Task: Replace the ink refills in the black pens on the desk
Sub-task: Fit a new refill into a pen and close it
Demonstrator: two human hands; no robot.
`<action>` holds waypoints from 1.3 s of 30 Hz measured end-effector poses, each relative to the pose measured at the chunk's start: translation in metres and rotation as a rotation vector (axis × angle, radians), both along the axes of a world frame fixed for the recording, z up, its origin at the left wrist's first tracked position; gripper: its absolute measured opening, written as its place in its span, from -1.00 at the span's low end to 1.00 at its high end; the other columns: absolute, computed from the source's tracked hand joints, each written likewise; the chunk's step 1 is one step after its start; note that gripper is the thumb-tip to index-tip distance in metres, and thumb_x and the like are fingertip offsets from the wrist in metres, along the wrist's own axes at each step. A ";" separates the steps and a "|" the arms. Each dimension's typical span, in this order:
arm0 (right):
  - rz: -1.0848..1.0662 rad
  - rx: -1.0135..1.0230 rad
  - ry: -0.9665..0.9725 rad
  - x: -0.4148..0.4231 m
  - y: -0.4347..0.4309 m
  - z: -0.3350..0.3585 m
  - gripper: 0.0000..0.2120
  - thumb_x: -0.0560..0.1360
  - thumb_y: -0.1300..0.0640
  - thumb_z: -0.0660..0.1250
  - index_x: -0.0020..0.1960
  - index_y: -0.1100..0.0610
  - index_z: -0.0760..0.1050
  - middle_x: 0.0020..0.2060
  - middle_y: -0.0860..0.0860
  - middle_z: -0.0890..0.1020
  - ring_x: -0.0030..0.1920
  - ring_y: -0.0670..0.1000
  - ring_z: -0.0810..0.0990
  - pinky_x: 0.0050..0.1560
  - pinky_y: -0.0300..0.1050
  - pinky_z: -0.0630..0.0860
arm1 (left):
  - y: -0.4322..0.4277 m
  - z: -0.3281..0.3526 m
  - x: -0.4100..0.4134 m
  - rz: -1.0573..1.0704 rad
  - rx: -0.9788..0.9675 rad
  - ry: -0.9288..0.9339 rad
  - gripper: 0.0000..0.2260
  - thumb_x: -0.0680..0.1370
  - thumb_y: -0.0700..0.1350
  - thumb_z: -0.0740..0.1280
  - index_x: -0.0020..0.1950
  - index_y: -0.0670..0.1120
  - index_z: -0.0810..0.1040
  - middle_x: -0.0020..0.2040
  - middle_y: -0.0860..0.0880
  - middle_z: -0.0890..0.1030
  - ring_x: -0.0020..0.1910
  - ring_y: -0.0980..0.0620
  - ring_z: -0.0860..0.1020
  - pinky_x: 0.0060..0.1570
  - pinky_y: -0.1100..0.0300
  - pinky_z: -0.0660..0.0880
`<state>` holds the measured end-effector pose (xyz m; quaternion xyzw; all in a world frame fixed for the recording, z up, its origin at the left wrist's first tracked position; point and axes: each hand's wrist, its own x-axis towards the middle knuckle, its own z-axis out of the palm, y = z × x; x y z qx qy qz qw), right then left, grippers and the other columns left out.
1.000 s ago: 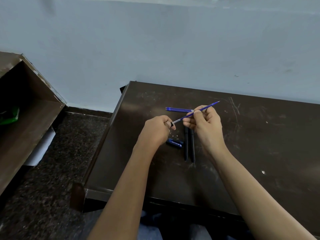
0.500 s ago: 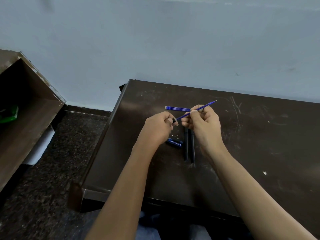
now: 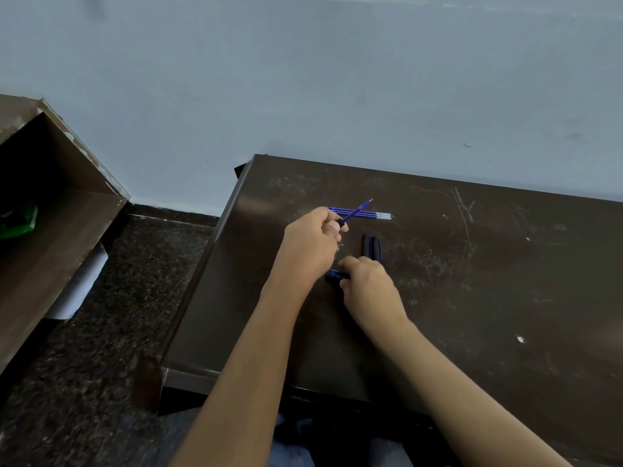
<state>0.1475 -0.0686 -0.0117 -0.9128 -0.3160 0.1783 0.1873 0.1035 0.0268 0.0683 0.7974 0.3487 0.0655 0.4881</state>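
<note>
My left hand [image 3: 310, 244] pinches a blue ink refill [image 3: 358, 210]; my right hand [image 3: 369, 286], nearer me, grips a pen barrel [image 3: 334, 275]. Two black pens [image 3: 370, 246] beyond it likely await theirs.

Plain study or office room, likely a home work corner; cannot tell which. Dark brown laminate desk [image 3: 472, 298], far edge pushed against a bare pale-blue painted wall [image 3: 337, 79]. Desk top worn, with pale scratches [image 3: 463, 210] toward the far edge. Floor [image 3: 101, 365] is dark speckled stone. Beyond the desk's left edge stands an open brown shelf unit [image 3: 50, 230] with a chipped rim, something green [image 3: 20, 219] inside, and a white roll [image 3: 84, 281] below it. Writing supplies only: blue refills [image 3: 374, 215] near the far edge, one blue refill [image 3: 355, 210] raised over them, black pens [image 3: 369, 244] mid-desk, a short pen piece [image 3: 333, 274] nearer the front edge.
</note>
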 end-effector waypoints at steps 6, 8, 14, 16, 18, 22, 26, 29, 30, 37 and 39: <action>0.006 -0.089 -0.021 -0.002 0.004 -0.006 -0.64 0.55 0.19 0.28 0.34 0.13 0.37 0.21 0.09 0.47 0.22 0.07 0.45 0.14 -0.03 0.53 | -0.002 0.003 -0.002 -0.004 0.037 0.037 -0.76 0.64 -0.20 0.13 0.20 -0.16 0.54 0.10 -0.09 0.62 -0.14 0.15 0.49 -0.28 0.44 0.36; 0.000 -0.100 -0.014 -0.001 0.004 -0.007 -0.63 0.54 0.19 0.30 0.33 0.14 0.38 0.21 0.09 0.46 0.22 0.07 0.45 0.15 -0.03 0.52 | -0.004 0.004 -0.002 0.001 0.039 0.049 -0.76 0.63 -0.21 0.13 0.20 -0.16 0.54 0.13 -0.09 0.62 0.01 0.05 0.54 -0.13 0.37 0.39; -0.023 -0.112 -0.032 0.002 0.002 -0.005 -0.70 0.54 0.18 0.29 0.26 0.17 0.43 0.17 0.10 0.45 0.18 0.07 0.45 0.09 -0.04 0.52 | -0.007 0.005 -0.002 -0.020 0.052 0.075 -0.76 0.63 -0.21 0.14 0.19 -0.16 0.55 0.14 -0.07 0.61 -0.04 0.07 0.52 -0.07 0.29 0.39; -0.044 -0.086 -0.041 0.002 0.002 -0.004 -0.69 0.54 0.16 0.31 0.26 0.17 0.42 0.17 0.10 0.46 0.17 0.07 0.46 0.08 -0.05 0.52 | -0.006 0.005 -0.002 -0.022 0.065 0.078 -0.76 0.63 -0.21 0.14 0.19 -0.15 0.54 0.14 -0.07 0.61 -0.07 0.13 0.47 -0.07 0.29 0.39; -0.066 -0.049 -0.042 0.003 0.002 -0.002 -0.71 0.53 0.15 0.32 0.22 0.16 0.42 0.15 0.10 0.47 0.15 0.06 0.47 0.08 -0.04 0.55 | -0.006 0.004 -0.002 -0.027 0.081 0.080 -0.77 0.63 -0.21 0.13 0.17 -0.15 0.55 0.12 -0.08 0.61 -0.08 0.13 0.47 -0.08 0.28 0.40; -0.114 0.011 -0.027 0.005 0.000 0.000 -0.76 0.51 0.15 0.33 0.15 0.16 0.44 0.10 0.10 0.50 0.08 0.09 0.53 0.06 0.03 0.57 | -0.005 0.002 -0.004 -0.034 0.127 0.088 -0.79 0.62 -0.21 0.14 0.13 -0.12 0.55 0.08 -0.05 0.60 -0.12 0.14 0.47 -0.23 0.38 0.38; -0.321 0.322 0.133 0.019 -0.001 0.006 -0.94 0.48 0.18 0.33 -0.04 0.13 0.49 -0.11 0.02 0.57 -0.11 0.00 0.55 -0.05 -0.09 0.54 | -0.004 0.002 -0.005 -0.035 0.157 0.116 -0.80 0.63 -0.18 0.16 0.15 -0.10 0.55 0.08 -0.05 0.60 -0.12 0.14 0.46 -0.18 0.32 0.39; -0.553 0.688 0.483 0.034 -0.001 0.020 -0.94 0.45 0.18 0.31 -0.20 0.12 0.46 -0.28 0.06 0.57 -0.25 0.00 0.52 -0.14 -0.12 0.47 | -0.003 0.003 -0.005 -0.032 0.160 0.140 -0.80 0.63 -0.17 0.17 0.16 -0.08 0.54 0.01 -0.02 0.55 -0.13 0.13 0.46 -0.14 0.27 0.40; -0.615 0.827 0.646 0.038 -0.003 0.027 -0.93 0.49 0.22 0.28 -0.18 0.15 0.46 -0.27 0.09 0.57 -0.26 0.00 0.54 -0.15 -0.12 0.51 | -0.003 0.003 -0.005 -0.032 0.158 0.140 -0.81 0.63 -0.16 0.17 0.16 -0.07 0.54 -0.02 0.00 0.53 -0.13 0.13 0.46 -0.15 0.26 0.40; -0.779 1.249 1.176 0.044 -0.015 0.055 -0.80 0.60 0.26 0.18 -0.17 0.22 0.47 -0.27 0.13 0.66 -0.26 0.02 0.70 -0.11 -0.07 0.66 | -0.003 0.003 -0.005 -0.064 0.154 0.119 -0.80 0.62 -0.16 0.20 0.17 -0.08 0.56 -0.06 0.00 0.51 -0.18 0.15 0.43 -0.31 0.42 0.34; -0.774 1.251 1.191 0.043 -0.014 0.056 -0.81 0.60 0.26 0.18 -0.16 0.22 0.47 -0.32 0.11 0.68 -0.25 0.02 0.71 -0.09 -0.06 0.65 | -0.004 0.004 -0.005 -0.070 0.161 0.117 -0.80 0.62 -0.16 0.20 0.17 -0.08 0.57 -0.08 0.02 0.49 -0.20 0.16 0.42 -0.33 0.45 0.32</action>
